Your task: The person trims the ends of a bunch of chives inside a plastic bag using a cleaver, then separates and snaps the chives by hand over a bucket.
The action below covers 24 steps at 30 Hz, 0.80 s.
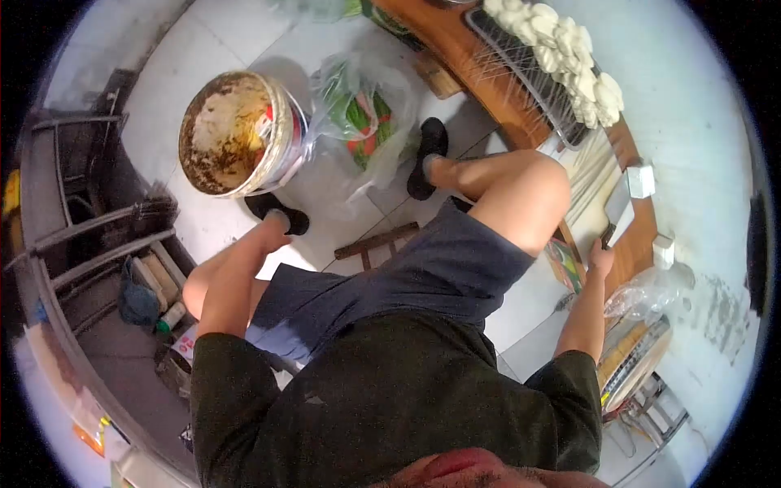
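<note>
At the right, my right hand is closed around the dark handle of a cleaver. Its broad, shiny blade lies over the edge of the wooden table, beside long pale strips. A small white block is by the blade, and another white block sits nearer to me. On the other side, my left hand hangs by my lower leg, close to my dark shoe. Its fingers blend with the leg, so I cannot make out their shape.
A dirty bucket stands on the tiled floor beside a clear plastic bag of green vegetables. A tray of white slices lies on the table. Dark shelving is at left; a small wooden stool lies between my legs.
</note>
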{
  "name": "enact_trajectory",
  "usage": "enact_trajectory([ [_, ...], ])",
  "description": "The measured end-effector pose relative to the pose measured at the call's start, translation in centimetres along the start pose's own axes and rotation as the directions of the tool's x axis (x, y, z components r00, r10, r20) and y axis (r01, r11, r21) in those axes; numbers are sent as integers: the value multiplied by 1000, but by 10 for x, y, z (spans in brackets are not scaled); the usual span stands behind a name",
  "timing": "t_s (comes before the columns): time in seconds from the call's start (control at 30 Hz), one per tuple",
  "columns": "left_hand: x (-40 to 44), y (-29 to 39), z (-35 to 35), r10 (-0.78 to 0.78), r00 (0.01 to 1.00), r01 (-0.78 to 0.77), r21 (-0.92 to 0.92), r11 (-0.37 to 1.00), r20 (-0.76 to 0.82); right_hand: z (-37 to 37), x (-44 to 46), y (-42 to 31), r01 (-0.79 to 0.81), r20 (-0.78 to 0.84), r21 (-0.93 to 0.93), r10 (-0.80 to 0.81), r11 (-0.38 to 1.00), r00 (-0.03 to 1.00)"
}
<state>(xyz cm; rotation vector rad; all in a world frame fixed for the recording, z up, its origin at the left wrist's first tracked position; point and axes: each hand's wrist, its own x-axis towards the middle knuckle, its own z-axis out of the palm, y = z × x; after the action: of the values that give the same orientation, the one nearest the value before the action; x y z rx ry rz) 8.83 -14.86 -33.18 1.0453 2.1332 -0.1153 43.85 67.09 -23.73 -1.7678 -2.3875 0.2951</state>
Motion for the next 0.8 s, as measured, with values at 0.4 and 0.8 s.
enact_trajectory([
  [0.4, 143, 214, -130, -91, 975, -45, -579, 814, -205, -61, -3, -32, -664, 688, 642, 95, 383, 719],
  [0.8, 163, 247, -118, -531, 735, 81, -722, 687, -423, -176, -97, -150, -172, 155, 960, 91, 222, 984],
])
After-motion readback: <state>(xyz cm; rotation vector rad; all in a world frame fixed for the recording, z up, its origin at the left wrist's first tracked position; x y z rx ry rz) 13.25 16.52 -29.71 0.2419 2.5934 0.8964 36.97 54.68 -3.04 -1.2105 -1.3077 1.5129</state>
